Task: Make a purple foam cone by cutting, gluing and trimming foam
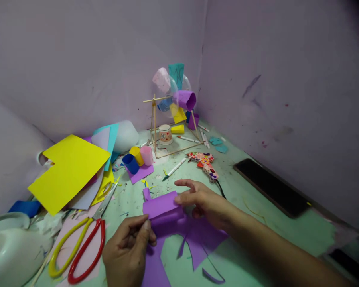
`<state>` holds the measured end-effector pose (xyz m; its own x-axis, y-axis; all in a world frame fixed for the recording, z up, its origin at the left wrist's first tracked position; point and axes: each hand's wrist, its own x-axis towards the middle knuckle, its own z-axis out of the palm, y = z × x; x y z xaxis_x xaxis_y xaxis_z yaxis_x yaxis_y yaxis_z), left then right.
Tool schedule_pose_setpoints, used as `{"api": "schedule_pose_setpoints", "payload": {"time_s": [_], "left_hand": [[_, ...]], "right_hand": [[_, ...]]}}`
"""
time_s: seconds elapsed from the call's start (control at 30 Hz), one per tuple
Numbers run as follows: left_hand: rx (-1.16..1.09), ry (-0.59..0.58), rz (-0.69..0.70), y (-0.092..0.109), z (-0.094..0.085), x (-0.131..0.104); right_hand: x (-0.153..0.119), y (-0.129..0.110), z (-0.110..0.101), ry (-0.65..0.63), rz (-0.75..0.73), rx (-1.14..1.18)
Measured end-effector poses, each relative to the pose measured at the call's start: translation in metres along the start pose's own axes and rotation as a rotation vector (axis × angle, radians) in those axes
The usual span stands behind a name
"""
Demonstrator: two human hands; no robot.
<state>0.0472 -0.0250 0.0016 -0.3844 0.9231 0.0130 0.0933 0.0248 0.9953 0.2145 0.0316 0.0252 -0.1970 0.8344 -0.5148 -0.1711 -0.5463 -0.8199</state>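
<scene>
Between my hands is a rectangular piece of purple paper (162, 204), raised a little above the table. My left hand (130, 249) pinches its lower left corner between thumb and fingers. At the paper's right edge, my right hand (202, 200) grips it with the thumb and bent fingers, while the index finger stretches out to the left. Below it lies a larger purple sheet (155, 261) with cut-out edges and pointed offcuts. Scissors (98, 215) with one yellow and one red handle rest to the left of my left hand, blades partly apart.
A stick frame (154, 127) carries a wheel with coloured paper cups near the corner. A flower-patterned glue gun (204, 163), a green marker (175, 169) and a phone (271, 186) lie on the right. Yellow sheets (71, 171), small paper tubes (131, 164) and a white bowl (14, 255) occupy the left.
</scene>
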Motion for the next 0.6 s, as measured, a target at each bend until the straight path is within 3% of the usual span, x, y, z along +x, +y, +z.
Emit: {"api": "schedule_pose_setpoints", "payload": {"time_s": [0.4, 0.6], "left_hand": [[0.049, -0.012, 0.089, -0.0066, -0.0014, -0.0007], [-0.004, 0.039, 0.087, -0.0063, 0.0001, -0.0002]], "right_hand": [[-0.0003, 0.0049, 0.0055, -0.015, -0.013, 0.016], [-0.0004, 0.0078, 0.0082, -0.017, -0.003, 0.011]]}}
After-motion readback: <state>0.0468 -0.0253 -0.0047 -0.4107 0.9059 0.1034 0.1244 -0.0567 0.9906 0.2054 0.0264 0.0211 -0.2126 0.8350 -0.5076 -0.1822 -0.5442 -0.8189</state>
